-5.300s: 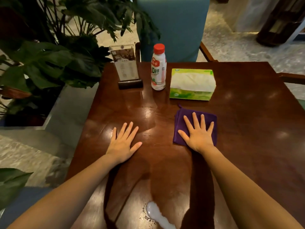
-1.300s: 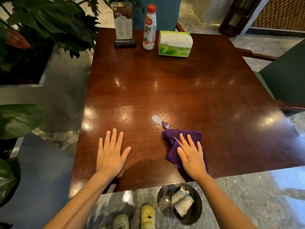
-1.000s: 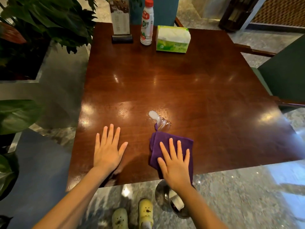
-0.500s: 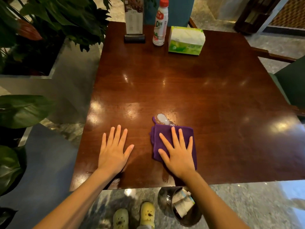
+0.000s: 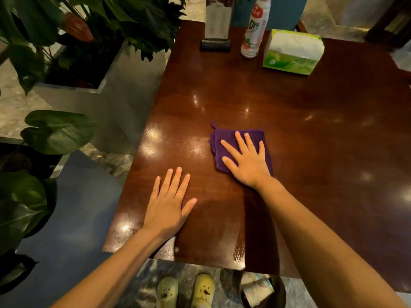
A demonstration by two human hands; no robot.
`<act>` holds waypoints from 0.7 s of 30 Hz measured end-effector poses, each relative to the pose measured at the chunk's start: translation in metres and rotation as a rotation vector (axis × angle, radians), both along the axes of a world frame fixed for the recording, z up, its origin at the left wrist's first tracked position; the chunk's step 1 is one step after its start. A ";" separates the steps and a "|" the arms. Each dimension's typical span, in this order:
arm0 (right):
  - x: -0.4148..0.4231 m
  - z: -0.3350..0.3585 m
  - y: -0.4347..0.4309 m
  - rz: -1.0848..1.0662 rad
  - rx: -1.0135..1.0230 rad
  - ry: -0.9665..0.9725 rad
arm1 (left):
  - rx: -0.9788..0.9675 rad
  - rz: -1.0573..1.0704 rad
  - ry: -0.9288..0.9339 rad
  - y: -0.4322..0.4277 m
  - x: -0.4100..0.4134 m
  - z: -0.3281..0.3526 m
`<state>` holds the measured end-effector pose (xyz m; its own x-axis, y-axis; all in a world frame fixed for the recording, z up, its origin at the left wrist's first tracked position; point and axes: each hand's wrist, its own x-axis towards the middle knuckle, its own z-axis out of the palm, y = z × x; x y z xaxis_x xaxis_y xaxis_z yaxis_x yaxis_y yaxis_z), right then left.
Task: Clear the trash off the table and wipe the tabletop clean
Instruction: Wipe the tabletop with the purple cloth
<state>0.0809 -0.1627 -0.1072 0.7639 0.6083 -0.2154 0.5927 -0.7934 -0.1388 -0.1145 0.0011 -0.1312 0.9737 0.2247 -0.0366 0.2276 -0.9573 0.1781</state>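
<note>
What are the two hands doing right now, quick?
Left hand: open, flat on the table, holding nothing.
Right hand: open, fingers spread, pressing the purple cloth onto the tabletop.

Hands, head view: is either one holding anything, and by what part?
Nothing is gripped. The right hand lies flat, fingers spread, on the middle of the purple cloth, pinning it to the table. The left hand rests flat on bare wood.

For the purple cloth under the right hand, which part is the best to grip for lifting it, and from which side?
Probably the small loop at the far-left corner of the purple cloth, which sticks out past the right hand. The cloth lies folded flat on the table, so its edges offer little to pinch. Coming from above and the left, where the wood is bare, looks easiest; the left hand rests nearer.
</note>
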 end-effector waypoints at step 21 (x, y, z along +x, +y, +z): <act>0.027 -0.002 -0.087 -0.193 -0.011 -0.066 | 0.045 -0.007 0.030 0.003 -0.001 0.005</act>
<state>0.1082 -0.2498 -0.1090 0.8785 0.4476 -0.1668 0.4374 -0.8942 -0.0954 -0.1153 0.0044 -0.1259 0.9740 0.2196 -0.0554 0.2251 -0.9659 0.1279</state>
